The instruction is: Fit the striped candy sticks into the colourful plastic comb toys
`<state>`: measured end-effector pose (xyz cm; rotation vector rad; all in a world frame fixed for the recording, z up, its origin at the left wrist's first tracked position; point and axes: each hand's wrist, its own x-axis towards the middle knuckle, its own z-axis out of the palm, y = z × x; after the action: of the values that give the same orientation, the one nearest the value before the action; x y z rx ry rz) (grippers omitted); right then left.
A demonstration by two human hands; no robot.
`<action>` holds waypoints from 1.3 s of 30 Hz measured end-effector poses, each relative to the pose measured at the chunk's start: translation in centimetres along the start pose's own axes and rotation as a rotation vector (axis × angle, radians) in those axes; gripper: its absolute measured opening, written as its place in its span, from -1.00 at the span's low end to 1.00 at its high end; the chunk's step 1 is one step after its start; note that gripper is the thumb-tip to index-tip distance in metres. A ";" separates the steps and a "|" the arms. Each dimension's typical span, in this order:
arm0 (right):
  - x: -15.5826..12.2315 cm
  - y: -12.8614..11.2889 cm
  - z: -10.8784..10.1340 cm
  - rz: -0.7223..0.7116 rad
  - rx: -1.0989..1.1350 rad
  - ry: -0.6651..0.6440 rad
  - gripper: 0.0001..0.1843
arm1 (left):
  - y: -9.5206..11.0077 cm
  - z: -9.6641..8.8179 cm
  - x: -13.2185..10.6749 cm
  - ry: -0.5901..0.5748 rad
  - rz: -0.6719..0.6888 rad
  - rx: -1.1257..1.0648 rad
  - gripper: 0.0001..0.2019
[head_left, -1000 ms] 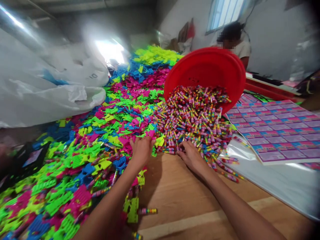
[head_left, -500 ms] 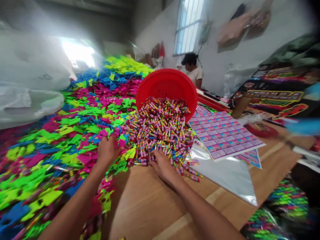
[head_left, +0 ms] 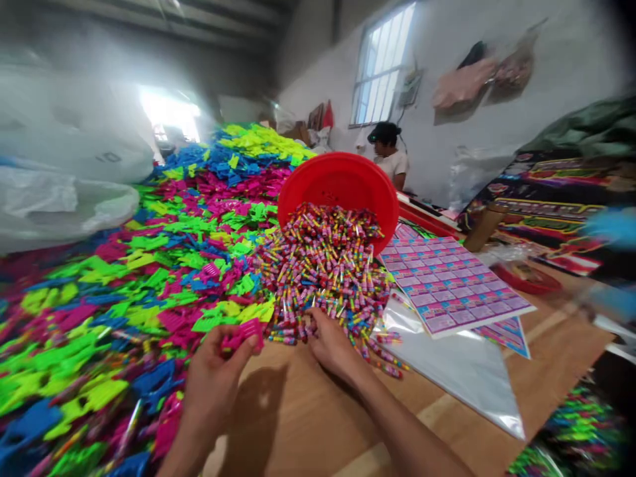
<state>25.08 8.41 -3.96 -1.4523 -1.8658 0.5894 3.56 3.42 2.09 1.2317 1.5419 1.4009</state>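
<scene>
My left hand [head_left: 216, 361] pinches a slotted pink plastic piece [head_left: 251, 333] between thumb and fingers, just above the wooden table [head_left: 293, 411]. At the near edge of a heap of small crayon-like sticks [head_left: 322, 265] in printed pink wrappers, my right hand [head_left: 330, 344] has its fingers curled together. What those fingertips grip, if anything, is hidden among the sticks. The heap spills out of a red plastic tub [head_left: 342, 175] lying tipped toward me. Left of it spreads a large pile of flat plastic pieces [head_left: 163, 265] in green, pink, blue and yellow.
Printed pink and blue sheets [head_left: 454, 285] and a clear plastic sheet [head_left: 462, 371] lie right of the heap. Bags of coloured pieces [head_left: 581, 424] stand below the table's right edge. White sacks [head_left: 69, 205] are at left. A person [head_left: 392, 156] is at the back.
My left hand has come off the coloured pile toward me, with a pink plastic piece in it. My right hand stays at the heap's edge, its fingers more curled. The view has tilted slightly.
</scene>
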 end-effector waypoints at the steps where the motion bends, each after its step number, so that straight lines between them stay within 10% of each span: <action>1: 0.0 -0.2 0.0 0.002 0.025 -0.010 -0.53 | -0.1 0.0 -1.0 -0.021 -0.083 -0.068 -0.53; 10: -2.6 -5.9 -0.5 -0.069 0.527 -0.300 -0.70 | -1.7 -0.2 -3.1 -0.054 -0.307 -0.600 -0.57; 20: -3.3 -6.4 1.2 0.001 0.773 -0.379 -0.70 | -1.8 -0.2 -3.6 -0.131 -0.322 -0.572 -0.64; 39: -3.0 -6.5 0.2 -0.168 0.551 -0.362 -0.76 | -1.1 -0.6 -3.7 -0.223 -0.441 -0.721 -0.61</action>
<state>21.10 3.80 -0.17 -0.8588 -1.8579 1.2304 3.84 -0.21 0.73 0.5405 0.9361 1.2914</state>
